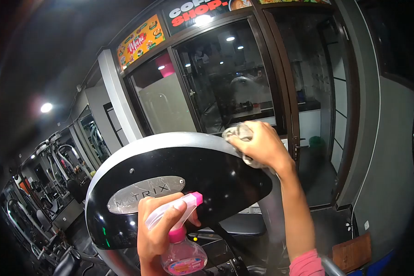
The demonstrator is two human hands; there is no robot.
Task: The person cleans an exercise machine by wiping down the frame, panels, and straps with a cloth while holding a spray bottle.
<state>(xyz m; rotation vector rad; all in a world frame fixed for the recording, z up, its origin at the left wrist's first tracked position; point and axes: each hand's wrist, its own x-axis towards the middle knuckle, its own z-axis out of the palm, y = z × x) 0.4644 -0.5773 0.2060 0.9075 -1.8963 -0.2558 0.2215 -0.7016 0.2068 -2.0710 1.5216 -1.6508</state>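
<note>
My left hand (157,225) is wrapped round a clear spray bottle (185,255) with a pink collar and a pink nozzle tip, held in front of the black machine panel (216,170). An oval metal plate (145,194) reading MATRIX sits on that panel, partly behind the hand. At the upper right of the panel, my right hand (261,145) grips a crumpled grey patterned cloth (238,132) against the silver curved rim (179,139). Part of the cloth hangs below the fingers.
Behind the panel stand dark-framed glass doors (285,92) under a coffee shop sign (200,14). Gym machines (50,170) line the left side. A wooden board (352,253) lies at the lower right, near a grey wall (395,152).
</note>
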